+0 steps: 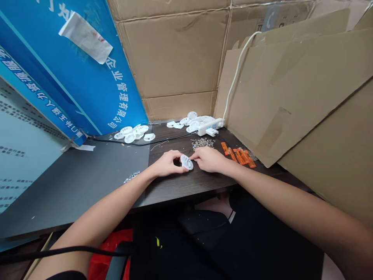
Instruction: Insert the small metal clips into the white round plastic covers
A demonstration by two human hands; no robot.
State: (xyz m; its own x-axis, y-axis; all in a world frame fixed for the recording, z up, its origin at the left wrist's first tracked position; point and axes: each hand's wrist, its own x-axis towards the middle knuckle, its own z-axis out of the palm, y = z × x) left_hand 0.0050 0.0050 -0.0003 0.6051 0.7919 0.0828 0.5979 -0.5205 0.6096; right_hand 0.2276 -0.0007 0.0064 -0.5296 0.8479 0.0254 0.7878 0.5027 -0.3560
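Observation:
A round white plastic part (187, 162) is held tilted just above the dark tabletop, gripped at its left edge by the thumb and fingers of my left hand (169, 163). My right hand (208, 159) is closed at the part's right side, its index fingertip at the rim; whether it pinches something small is hidden. Right behind my right hand lies a pile of small metal pieces (203, 143). Several orange strips (240, 156) lie to the right of it.
White round parts (131, 133) lie at the back left, more (190, 119) beside a power strip (210, 126). A black cable crosses the desk (101, 171). Small clear pieces (131, 177) lie near my left forearm. Cardboard panels (180, 58) and a blue board (72, 77) stand behind.

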